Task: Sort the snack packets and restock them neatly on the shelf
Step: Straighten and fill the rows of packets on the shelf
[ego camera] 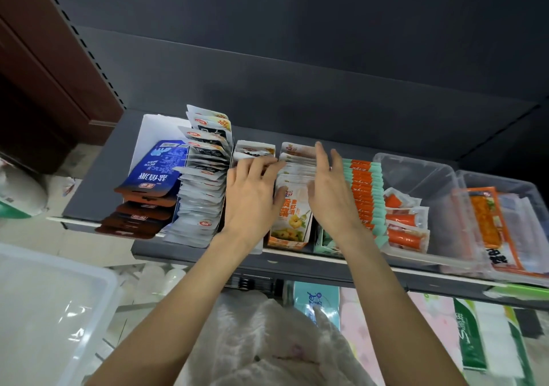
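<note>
On the grey shelf point(98, 204) most of your stock already stands in rows: brown-topped packs point(139, 210) at the left, a long white-packet row point(202, 183), the orange-and-mint sticks point(364, 189), then clear tubs point(424, 183) only partly filled. By my judgement you are well along, with the middle row still needing squaring. Your left hand point(252, 195) lies flat, fingers straight, across the small packets, gripping nothing. Your right hand point(329, 189) is open too, fingers pressing the yellow-picture packets point(292, 207).
</note>
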